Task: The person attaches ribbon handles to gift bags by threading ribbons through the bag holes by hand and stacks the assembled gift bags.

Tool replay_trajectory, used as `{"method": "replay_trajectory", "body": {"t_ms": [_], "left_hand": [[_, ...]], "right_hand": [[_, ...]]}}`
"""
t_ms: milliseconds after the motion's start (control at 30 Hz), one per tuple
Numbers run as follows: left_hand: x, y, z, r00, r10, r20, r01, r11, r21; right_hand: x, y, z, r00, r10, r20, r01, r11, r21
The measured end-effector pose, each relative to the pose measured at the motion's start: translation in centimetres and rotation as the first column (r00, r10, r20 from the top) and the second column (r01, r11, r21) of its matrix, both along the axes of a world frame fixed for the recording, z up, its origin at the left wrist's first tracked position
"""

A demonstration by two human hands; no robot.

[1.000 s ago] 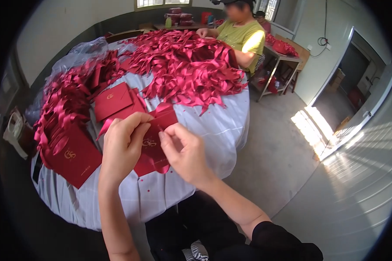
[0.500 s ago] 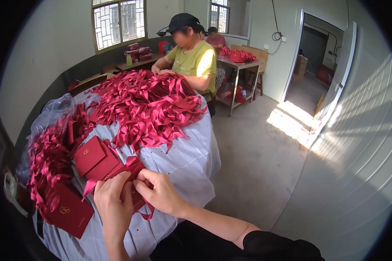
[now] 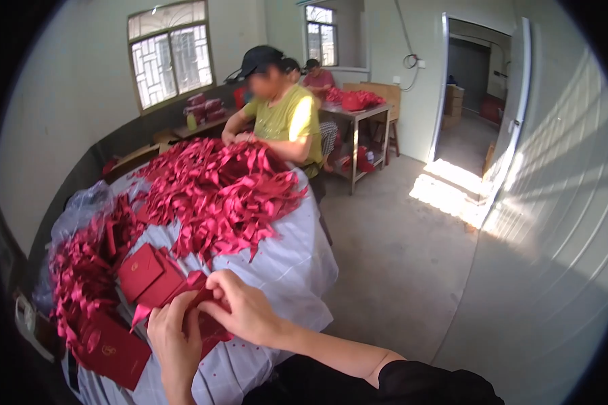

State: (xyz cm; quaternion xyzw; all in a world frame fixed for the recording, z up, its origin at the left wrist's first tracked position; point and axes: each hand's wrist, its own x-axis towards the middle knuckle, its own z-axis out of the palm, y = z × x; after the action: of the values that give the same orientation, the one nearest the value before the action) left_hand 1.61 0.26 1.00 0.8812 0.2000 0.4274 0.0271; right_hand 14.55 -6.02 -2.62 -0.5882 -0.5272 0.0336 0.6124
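Observation:
Just above the near part of the cloth-covered table, both my hands are closed on a flat dark red paper bag (image 3: pixel 215 329) with a shiny ribbon. My left hand (image 3: pixel 174 337) pinches its left side. My right hand (image 3: pixel 244 312) pinches near its upper edge, thumb and fingers close together; the exact grip and the ribbon's path are partly hidden by my fingers. Right behind my hands lie several flat red bags (image 3: pixel 142 273) in an overlapping stack. More red bags (image 3: pixel 118 354) with gold marks lie left of my left hand, beside a long row of ribbons (image 3: pixel 81 283).
A big heap of ribboned red bags (image 3: pixel 223 185) covers the table's (image 3: pixel 297 250) far part. Across it a person (image 3: pixel 284 115) in a yellow-green top works by hand. Clear plastic wrap (image 3: pixel 84 209) lies at the left edge. Behind are another table (image 3: pixel 358 113) and an open door (image 3: pixel 517 115).
The view has shifted, so the room sits lower and further left. My right hand has risen slightly along the bag relative to my left, and the ribbon loop below it shows less.

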Motion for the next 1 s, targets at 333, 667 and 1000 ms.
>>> {"method": "replay_trajectory", "body": {"t_ms": [333,667,1000], "left_hand": [[-1.2,-0.4,-1.2,1.0,-0.027,-0.006,0.027,1.0,-0.004],[0.0,-1.4,-1.2,0.999,0.008,0.033,-0.005,0.997,-0.082],[-0.7,-1.9,-1.0,0.999,0.029,0.044,-0.026,0.997,-0.07]], "right_hand": [[3.2,1.5,2.7,0.809,0.271,0.522,-0.281,0.958,-0.061],[5.9,6.3,5.9,0.665,0.654,0.36,-0.393,0.717,-0.576],[4.2,5.5,4.1,0.786,0.509,0.352,-0.385,0.847,-0.366]]}}
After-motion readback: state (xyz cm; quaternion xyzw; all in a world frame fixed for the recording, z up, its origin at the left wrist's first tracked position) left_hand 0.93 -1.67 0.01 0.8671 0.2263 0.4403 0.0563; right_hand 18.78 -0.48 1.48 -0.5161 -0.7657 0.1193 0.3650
